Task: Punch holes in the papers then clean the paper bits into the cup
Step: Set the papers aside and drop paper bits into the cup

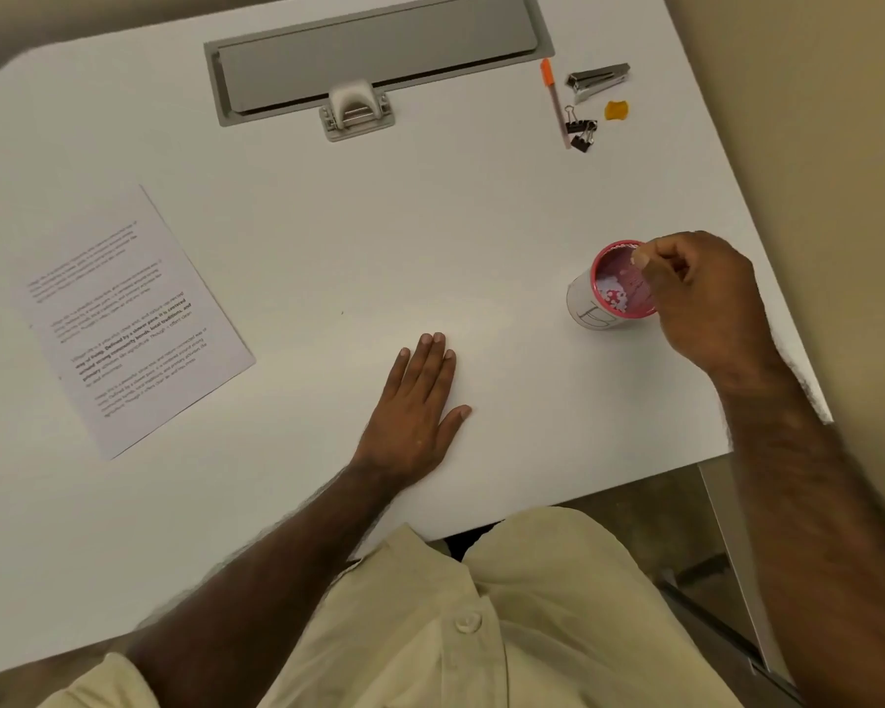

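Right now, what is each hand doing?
Left hand: open, flat on the table, empty.
Right hand: fingers pinched over the cup; whether it holds anything cannot be told.

1 head view, steeply down over table point(302, 237)

Your right hand point(696, 293) covers the cup's point(615, 288) right rim. Printed text on the paper point(124, 319) too blurred to read. Counter point(328, 237) cut off left.
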{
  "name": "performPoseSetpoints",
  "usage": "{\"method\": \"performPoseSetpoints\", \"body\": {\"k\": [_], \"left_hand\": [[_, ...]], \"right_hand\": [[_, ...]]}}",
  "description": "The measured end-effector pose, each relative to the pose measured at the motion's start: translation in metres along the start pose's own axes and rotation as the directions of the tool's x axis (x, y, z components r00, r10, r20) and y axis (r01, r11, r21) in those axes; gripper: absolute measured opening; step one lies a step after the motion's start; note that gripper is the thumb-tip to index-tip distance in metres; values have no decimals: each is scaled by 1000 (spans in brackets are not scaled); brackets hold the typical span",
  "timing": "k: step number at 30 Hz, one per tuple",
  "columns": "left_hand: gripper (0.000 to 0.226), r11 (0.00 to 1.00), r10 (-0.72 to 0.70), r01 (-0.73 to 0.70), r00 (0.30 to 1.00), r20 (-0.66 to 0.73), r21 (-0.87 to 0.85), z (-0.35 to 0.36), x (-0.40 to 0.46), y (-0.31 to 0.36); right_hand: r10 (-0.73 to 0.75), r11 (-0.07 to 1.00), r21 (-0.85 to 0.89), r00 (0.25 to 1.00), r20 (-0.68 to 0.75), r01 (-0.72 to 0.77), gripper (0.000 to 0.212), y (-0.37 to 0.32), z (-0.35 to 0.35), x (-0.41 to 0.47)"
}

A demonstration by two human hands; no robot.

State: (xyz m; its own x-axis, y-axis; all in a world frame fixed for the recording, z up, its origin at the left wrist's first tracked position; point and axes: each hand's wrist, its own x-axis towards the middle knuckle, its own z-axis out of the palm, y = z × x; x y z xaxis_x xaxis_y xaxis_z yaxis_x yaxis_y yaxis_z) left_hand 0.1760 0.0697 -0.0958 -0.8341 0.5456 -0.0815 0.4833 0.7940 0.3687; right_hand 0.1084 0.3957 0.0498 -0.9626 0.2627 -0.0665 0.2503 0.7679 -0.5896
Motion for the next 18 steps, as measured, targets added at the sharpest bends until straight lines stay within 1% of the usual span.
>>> {"method": "performPoseSetpoints", "body": {"k": [2,4,9,12,18], "left_hand": [[71,1000,-4,4,1000,1,0,1,0,0],[72,1000,-8,8,1000,1,7,1,-1,0],[72,1000,-5,5,1000,-18,7,1,0,1],[72,1000,-3,3,999,-34,11,2,0,0],[71,1000,2,-2,999,-47,6,4,0,-2]], "right_hand": [[-24,998,-59,1000,16,25,23,1,-1,0],[-30,996,-86,999,19,32,20,1,-3,0],[63,995,-72,996,-68,-68,8,2,-2,2],[99,992,-68,993,-64,-104,14,2,-1,4],[83,992,-97,996,-10,-84,18,4,-3,6]]}}
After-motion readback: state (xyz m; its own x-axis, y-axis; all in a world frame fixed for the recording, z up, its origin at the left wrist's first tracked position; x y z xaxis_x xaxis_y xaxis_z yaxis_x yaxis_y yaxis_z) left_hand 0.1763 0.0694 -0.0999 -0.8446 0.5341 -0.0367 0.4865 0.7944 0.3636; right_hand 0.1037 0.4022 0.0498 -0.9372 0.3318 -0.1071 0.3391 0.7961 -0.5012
